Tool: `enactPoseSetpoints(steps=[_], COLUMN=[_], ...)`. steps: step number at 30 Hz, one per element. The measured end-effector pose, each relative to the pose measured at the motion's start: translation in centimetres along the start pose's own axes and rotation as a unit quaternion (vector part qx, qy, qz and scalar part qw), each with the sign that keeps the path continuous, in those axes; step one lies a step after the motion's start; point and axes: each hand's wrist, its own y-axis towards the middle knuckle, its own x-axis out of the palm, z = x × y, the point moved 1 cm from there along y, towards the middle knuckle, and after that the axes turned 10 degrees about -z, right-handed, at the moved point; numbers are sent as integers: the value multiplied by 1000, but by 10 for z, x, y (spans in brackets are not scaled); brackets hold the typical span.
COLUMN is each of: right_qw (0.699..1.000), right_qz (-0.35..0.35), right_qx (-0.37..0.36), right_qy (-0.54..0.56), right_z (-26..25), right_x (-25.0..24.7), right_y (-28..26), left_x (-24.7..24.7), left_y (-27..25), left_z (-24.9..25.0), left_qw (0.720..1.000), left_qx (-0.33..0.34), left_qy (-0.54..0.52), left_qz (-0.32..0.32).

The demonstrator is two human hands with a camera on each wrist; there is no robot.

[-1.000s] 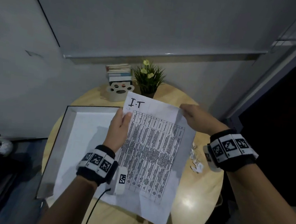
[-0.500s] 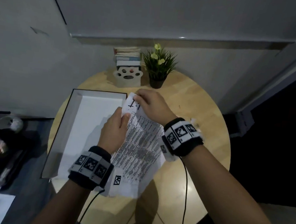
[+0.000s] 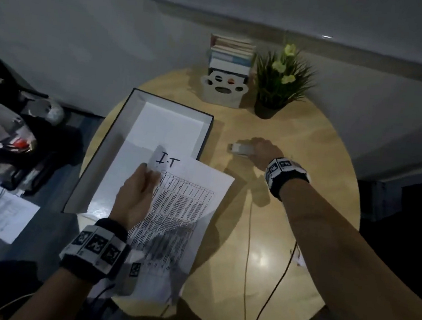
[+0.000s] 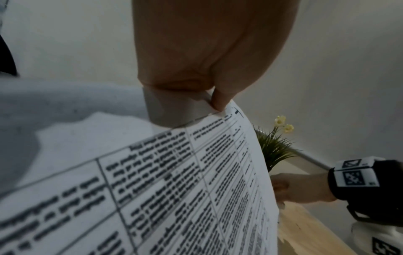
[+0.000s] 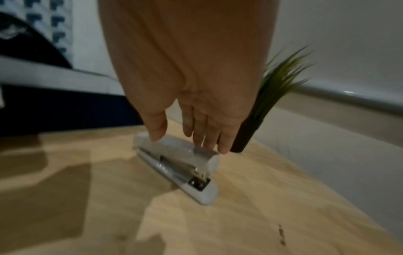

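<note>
Paper sheets [image 3: 187, 204] matt, white; stapler [image 5: 181, 165] pale smooth plastic, shiny metal inside (view blurred); surface [image 3: 289, 220] light wood, glossy.

The room is dim and grey-blue, with noise in the dark corners. Light falls from above: a round glare spot shines on the table [image 3: 259, 258], and soft shadows spread over the wood. The paper [image 3: 189, 183] is bright at the top and shaded across its lower half. The head view bows straight lines near its edges. In the left wrist view the nearest print is out of focus. Motion smears the right wrist view, stapler [image 5: 181, 160] and plant [image 5: 281, 81] alike.
</note>
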Motion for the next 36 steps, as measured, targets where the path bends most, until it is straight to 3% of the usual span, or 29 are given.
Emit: enactPoseSetpoints(steps=[3, 7, 13, 16, 18, 20, 24, 25, 26, 28, 32, 36], right_qw=[997, 1000, 994, 977, 894, 758, 455, 399, 364, 361, 398, 385], right_qz=[25, 5, -63, 7, 126, 222, 241, 242, 244, 264, 304, 340], right_qx=[-4, -7, 91, 37, 2, -31, -168, -184, -193, -180, -113, -114], right_qy=[-74, -21, -11, 210, 431, 613, 841, 865, 878, 876, 858, 850], right_z=[-3, 4, 31, 30, 13, -11, -71, -82, -91, -106, -123, -126], right_x=[11, 25, 54, 65, 55, 27, -36, -42, -45, -45, -32, -30], right_y=[7, 5, -39, -77, -118, -152, -197, -206, -213, -220, -227, -236], left_x=[2, 4, 2, -4, -7, -4, 2, 3, 4, 4, 3, 2], left_y=[-1, -3, -7, -14, -27, -28, -32, -38, -43, -52, -60, -67], left_z=[2, 9, 38, 46, 45, 48, 60, 64, 67, 75, 79, 79], left_qw=[1000, 1000, 998, 998, 995, 992, 981, 976, 972, 966, 957, 952], left_qx=[-23, -14, -17, 29, 80, 96, 139, 158, 173, 193, 218, 227], left_qy=[-4, 11, 18, 33, 52, 78, 130, 145, 156, 170, 190, 203], left_qz=[2, -23, -59, -49, -39, -37, -24, -27, -28, -26, -17, -17])
